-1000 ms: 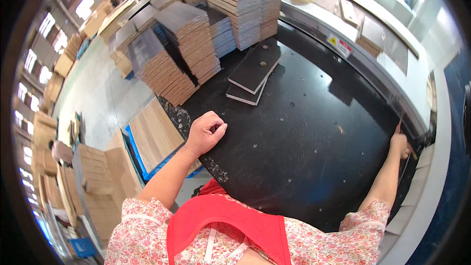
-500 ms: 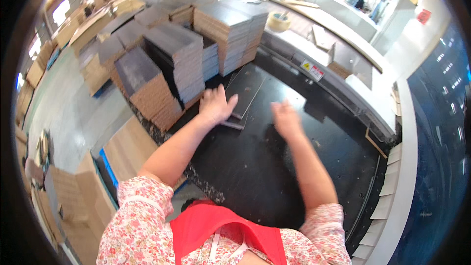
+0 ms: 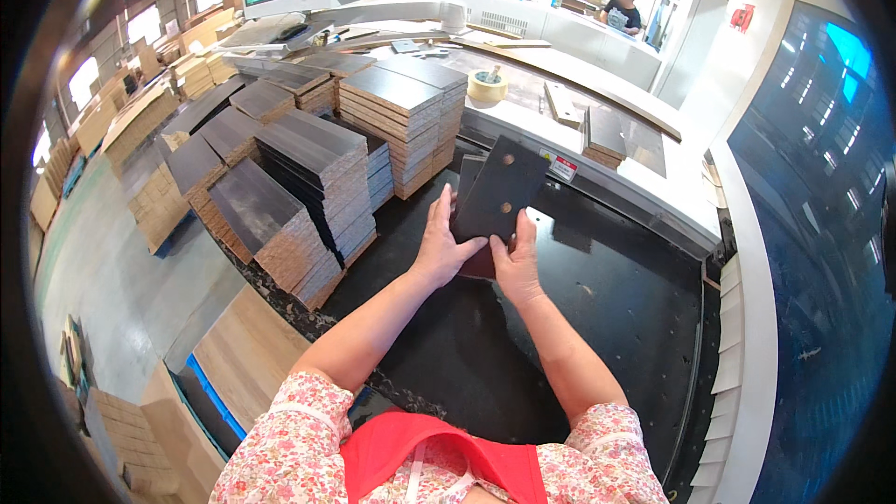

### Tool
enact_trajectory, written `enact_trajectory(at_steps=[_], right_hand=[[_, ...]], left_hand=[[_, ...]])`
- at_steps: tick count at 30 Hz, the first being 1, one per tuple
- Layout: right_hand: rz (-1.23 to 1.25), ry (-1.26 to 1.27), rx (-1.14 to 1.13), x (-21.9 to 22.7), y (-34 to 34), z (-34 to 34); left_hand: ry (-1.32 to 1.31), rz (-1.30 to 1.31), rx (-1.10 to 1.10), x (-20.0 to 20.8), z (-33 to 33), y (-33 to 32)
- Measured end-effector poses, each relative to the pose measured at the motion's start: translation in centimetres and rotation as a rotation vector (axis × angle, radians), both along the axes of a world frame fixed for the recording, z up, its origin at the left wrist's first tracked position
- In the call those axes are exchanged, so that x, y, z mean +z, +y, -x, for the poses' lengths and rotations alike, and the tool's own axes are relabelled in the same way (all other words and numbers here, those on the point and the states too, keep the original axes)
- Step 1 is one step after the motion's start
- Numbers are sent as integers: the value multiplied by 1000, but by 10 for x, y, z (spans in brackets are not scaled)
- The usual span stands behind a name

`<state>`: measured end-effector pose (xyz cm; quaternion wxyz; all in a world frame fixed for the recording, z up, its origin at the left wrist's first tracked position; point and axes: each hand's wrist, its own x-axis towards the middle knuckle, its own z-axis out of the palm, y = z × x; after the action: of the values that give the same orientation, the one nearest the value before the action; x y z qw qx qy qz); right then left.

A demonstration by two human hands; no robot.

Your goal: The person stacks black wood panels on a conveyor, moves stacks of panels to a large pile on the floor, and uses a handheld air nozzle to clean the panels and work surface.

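Observation:
Both hands hold a dark rectangular board (image 3: 502, 189) tilted up above the black work table (image 3: 439, 345). Two round holes show in its face. My left hand (image 3: 441, 247) grips its left and lower edge, fingers along the side and thumb at the lower corner. At the lower right corner, my right hand (image 3: 518, 266) has its thumb and fingers closed on the edge. A second dark panel (image 3: 469, 171) shows partly behind the board; whether it is also held I cannot tell.
Stacks of dark-faced panels (image 3: 313, 149) with brown and grey edges stand left and ahead. Beyond the table's far edge a white machine ledge (image 3: 523, 131) carries a tape roll (image 3: 487, 86) and small boards (image 3: 607, 131). A person (image 3: 621, 14) is farther back.
Both hands have come together and now grip a dark board, raised off the table. Earlier they were apart, the left beside panels lying flat. The view has tilted up.

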<state>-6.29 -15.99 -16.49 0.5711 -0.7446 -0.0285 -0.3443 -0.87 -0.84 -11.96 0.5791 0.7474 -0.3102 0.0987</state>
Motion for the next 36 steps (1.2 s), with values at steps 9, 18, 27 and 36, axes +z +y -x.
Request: enact_trajectory(at_steps=[9, 18, 27, 36], right_hand=[[131, -128, 43, 33, -17, 37], [-52, 133, 18, 34, -27, 51], [-278, 261, 57, 61, -9, 67], [-10, 536, 167, 89, 15, 217]], left_hand=[[106, 106, -304, -6, -2, -32], [-61, 100, -374, -21, 22, -44], [42, 54, -427, -56, 2, -42], [-1158, -908, -97, 142, -18, -45]])
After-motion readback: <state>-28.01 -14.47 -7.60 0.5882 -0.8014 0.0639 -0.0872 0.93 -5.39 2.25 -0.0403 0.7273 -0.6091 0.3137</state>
